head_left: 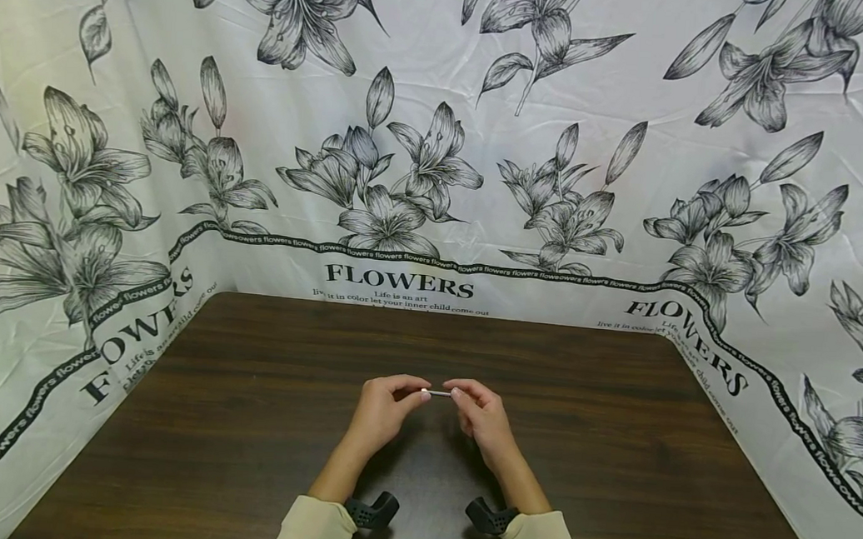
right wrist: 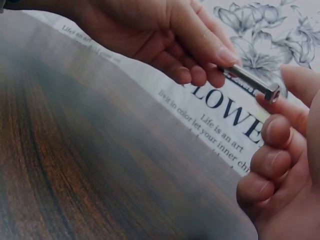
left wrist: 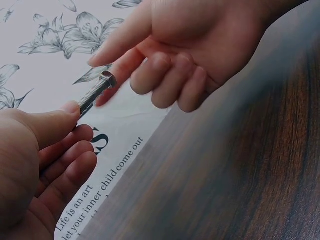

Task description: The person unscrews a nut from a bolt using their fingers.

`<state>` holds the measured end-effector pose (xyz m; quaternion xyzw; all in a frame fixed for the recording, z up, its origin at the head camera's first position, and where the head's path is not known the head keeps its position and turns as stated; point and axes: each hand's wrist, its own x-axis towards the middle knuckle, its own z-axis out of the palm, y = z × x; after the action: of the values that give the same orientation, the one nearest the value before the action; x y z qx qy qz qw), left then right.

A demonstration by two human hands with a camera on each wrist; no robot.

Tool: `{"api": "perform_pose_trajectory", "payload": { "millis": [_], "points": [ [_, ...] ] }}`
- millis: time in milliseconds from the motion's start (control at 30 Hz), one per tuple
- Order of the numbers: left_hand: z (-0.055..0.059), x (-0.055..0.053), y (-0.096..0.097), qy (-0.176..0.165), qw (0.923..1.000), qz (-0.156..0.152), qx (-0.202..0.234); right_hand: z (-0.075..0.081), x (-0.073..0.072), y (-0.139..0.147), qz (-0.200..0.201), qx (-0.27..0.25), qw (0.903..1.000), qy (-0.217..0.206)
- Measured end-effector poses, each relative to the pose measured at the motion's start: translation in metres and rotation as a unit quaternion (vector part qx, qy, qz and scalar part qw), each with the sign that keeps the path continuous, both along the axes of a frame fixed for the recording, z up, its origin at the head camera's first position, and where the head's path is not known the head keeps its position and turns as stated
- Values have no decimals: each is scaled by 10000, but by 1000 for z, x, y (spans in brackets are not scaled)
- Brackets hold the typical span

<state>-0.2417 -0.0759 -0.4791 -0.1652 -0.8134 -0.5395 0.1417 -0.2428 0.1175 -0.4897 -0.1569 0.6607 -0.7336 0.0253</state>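
A threaded metal bolt (left wrist: 93, 97) with a wider hexagonal piece (left wrist: 107, 79) at one end is held up in front of me. My left hand (head_left: 382, 410) pinches its shank between thumb and index finger, with the hexagonal end pointing toward the right hand. The part under the left fingertips is hidden. In the right wrist view, my right hand (right wrist: 295, 165) has its thumb and index finger spread on either side of the bolt's hexagonal end, with a visible gap. Its other fingers curl loosely toward the palm.
Both hands are above a dark wood-grain table (head_left: 253, 449). A white cloth (head_left: 568, 28) printed with black flowers and lettering hangs behind and along the sides. Black devices (head_left: 373, 510) are strapped at both wrists, beside pale sleeves (head_left: 314, 528).
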Motion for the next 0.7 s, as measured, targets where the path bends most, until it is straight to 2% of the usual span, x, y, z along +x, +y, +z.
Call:
{"api": "perform_pose_trajectory", "payload": {
  "millis": [167, 300, 700],
  "points": [
    [0, 0, 1, -2, 10000, -23, 52, 16, 8, -2, 27, 487, 9984, -304],
    [1, 1, 3, -25, 9999, -63, 88, 20, 10, -2, 116, 681, 9964, -484],
    [0, 0, 3, -28, 10000, -69, 36, 20, 10, -2, 134, 513, 9970, -570]
  ]
}}
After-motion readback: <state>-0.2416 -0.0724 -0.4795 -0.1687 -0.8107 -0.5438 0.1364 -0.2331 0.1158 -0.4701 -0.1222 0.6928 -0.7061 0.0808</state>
